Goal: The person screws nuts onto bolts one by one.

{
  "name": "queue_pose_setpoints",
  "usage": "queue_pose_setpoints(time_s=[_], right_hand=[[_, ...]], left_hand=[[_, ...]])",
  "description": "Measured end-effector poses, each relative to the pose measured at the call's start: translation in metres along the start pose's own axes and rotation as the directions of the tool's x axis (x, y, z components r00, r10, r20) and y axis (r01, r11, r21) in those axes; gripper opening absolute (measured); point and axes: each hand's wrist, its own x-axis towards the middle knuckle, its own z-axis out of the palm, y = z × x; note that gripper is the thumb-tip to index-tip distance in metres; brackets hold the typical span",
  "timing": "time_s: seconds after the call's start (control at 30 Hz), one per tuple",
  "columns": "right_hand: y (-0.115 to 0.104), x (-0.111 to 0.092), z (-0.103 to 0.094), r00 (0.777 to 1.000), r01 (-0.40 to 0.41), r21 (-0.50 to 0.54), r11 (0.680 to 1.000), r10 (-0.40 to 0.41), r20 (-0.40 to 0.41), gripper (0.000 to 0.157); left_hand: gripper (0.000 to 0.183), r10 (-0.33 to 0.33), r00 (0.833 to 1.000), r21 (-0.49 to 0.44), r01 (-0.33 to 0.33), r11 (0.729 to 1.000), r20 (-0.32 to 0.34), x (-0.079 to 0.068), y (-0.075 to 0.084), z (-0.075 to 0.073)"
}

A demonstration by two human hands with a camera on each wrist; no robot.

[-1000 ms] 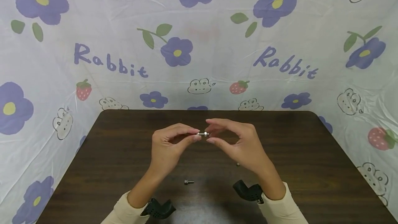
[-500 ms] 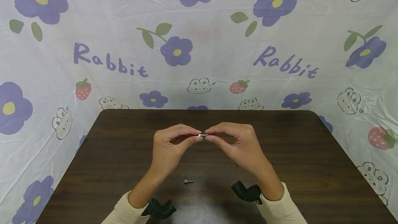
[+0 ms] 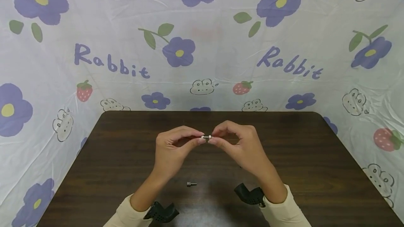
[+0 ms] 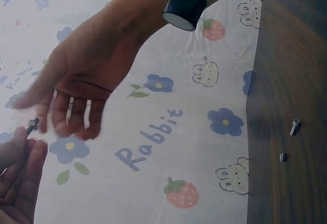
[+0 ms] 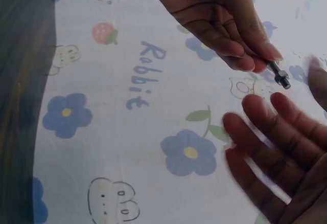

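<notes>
My left hand pinches a small metal bolt between thumb and fingertips, holding it level above the table. A hex nut sits on the bolt's shank close to its free end, which points toward my right hand. In the right wrist view, the fingers of that right hand are spread and the thumb stands away, apart from the nut. The left wrist view also has the right hand with loose fingers beside the nut.
On the dark wooden table lies a second bolt, in front of the hands. Near it lies a loose nut, seen in the left wrist view. A printed cloth hangs behind the table.
My right fingertips came together on the nut half a second ago and have since parted from it. The left hand keeps its pinch on the bolt, almost still.
</notes>
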Motion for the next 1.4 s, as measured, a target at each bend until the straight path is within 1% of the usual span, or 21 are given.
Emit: queue_pose_setpoints(time_s=[0.1, 0.13, 0.23, 0.33, 0.4, 0.53, 0.57, 0.7, 0.73, 0.77, 0.8, 0.83, 0.9, 0.93, 1.0, 1.03, 1.07, 1.13, 1.23, 1.4], right_hand=[[0.001, 0.001, -0.001, 0.997, 0.074, 0.008, 0.997, -0.074, -0.01, 0.033], [0.002, 0.001, 0.0, 0.995, 0.101, 0.011, 0.995, -0.101, -0.009, 0.036], [0.003, 0.002, 0.0, 0.988, 0.156, 0.02, 0.988, -0.155, -0.012, 0.035], [0.004, 0.002, 0.001, 0.985, 0.171, 0.014, 0.985, -0.171, -0.011, 0.031], [0.004, 0.002, 0.002, 0.987, 0.16, 0.005, 0.987, -0.16, 0.0, 0.026], [0.003, -0.001, 0.007, 0.993, 0.109, -0.023, 0.994, -0.108, 0.041, 0.009], [0.003, -0.002, 0.008, 0.995, 0.091, -0.03, 0.995, -0.09, 0.043, 0.011], [0.002, -0.005, 0.012, 0.999, 0.02, -0.025, 0.999, -0.019, 0.027, 0.039], [0.002, -0.006, 0.012, 1.0, 0.004, -0.025, 1.0, -0.003, 0.022, 0.043], [0.002, -0.006, 0.011, 1.0, -0.006, -0.019, 1.0, 0.007, 0.017, 0.044], [0.002, -0.006, 0.01, 1.0, -0.01, -0.012, 1.0, 0.01, 0.016, 0.041], [0.002, -0.005, 0.009, 1.0, -0.006, -0.012, 1.0, 0.007, 0.015, 0.034], [0.002, -0.003, 0.006, 1.0, 0.028, -0.013, 1.0, -0.028, 0.008, 0.01], [0.002, -0.003, 0.005, 0.999, 0.048, -0.016, 0.999, -0.048, 0.003, 0.01], [0.003, -0.002, 0.004, 0.995, 0.103, -0.018, 0.995, -0.103, -0.008, 0.033], [0.003, -0.002, 0.003, 0.992, 0.127, -0.02, 0.992, -0.128, -0.014, 0.04], [0.003, -0.001, 0.003, 0.989, 0.149, -0.019, 0.989, -0.15, -0.019, 0.042], [0.004, 0.0, 0.003, 0.983, 0.181, -0.017, 0.983, -0.181, -0.027, 0.04], [0.004, 0.001, 0.003, 0.978, 0.205, -0.026, 0.978, -0.206, -0.039, 0.033], [0.003, 0.001, 0.004, 0.975, 0.214, -0.039, 0.976, -0.216, -0.048, 0.024]], left_hand=[[0.014, 0.002, 1.0, 0.008, -0.002, 1.0, 0.0, 0.0, 0.0, 0.0], [0.014, 0.003, 1.0, 0.007, -0.003, 1.0, 0.002, 0.0, 0.0, 0.0], [0.015, 0.0, 1.0, -0.005, 0.0, 1.0, 0.006, 0.001, 0.0, 0.0], [0.015, -0.004, 1.0, -0.013, 0.004, 1.0, 0.007, 0.0, 0.0, 0.001], [0.015, -0.004, 1.0, -0.013, 0.004, 1.0, 0.006, 0.0, 0.0, 0.001], [0.014, -0.007, 1.0, -0.009, 0.007, 1.0, 0.008, 0.0, 0.001, 0.001], [0.014, -0.009, 1.0, -0.009, 0.009, 1.0, 0.011, -0.001, 0.001, 0.001], [0.015, -0.021, 1.0, -0.015, 0.022, 1.0, 0.017, -0.001, 0.001, 0.002], [0.014, -0.025, 1.0, -0.015, 0.026, 1.0, 0.016, -0.001, 0.001, 0.002], [0.014, -0.03, 0.999, -0.014, 0.03, 0.999, 0.014, -0.001, 0.001, 0.002], [0.013, -0.032, 0.999, -0.013, 0.033, 0.999, 0.011, -0.001, 0.001, 0.002], [0.013, -0.032, 0.999, -0.009, 0.032, 0.999, 0.007, -0.001, 0.001, 0.002], [0.012, -0.03, 1.0, -0.006, 0.03, 1.0, 0.001, 0.0, 0.001, 0.001], [0.012, -0.029, 1.0, -0.005, 0.029, 1.0, -0.001, 0.0, 0.001, 0.001], [0.012, -0.027, 1.0, -0.009, 0.027, 1.0, -0.003, 0.0, 0.001, 0.0], [0.012, -0.027, 1.0, -0.013, 0.027, 1.0, -0.004, 0.0, 0.001, 0.0], [0.012, -0.029, 1.0, -0.019, 0.029, 0.999, -0.002, 0.0, 0.001, 0.0], [0.012, -0.034, 0.999, -0.032, 0.034, 0.999, 0.003, -0.001, 0.001, -0.001], [0.013, -0.039, 0.999, -0.051, 0.04, 0.998, 0.013, -0.001, 0.001, -0.001], [0.014, -0.037, 0.999, -0.055, 0.038, 0.998, 0.019, -0.001, 0.0, -0.001]])
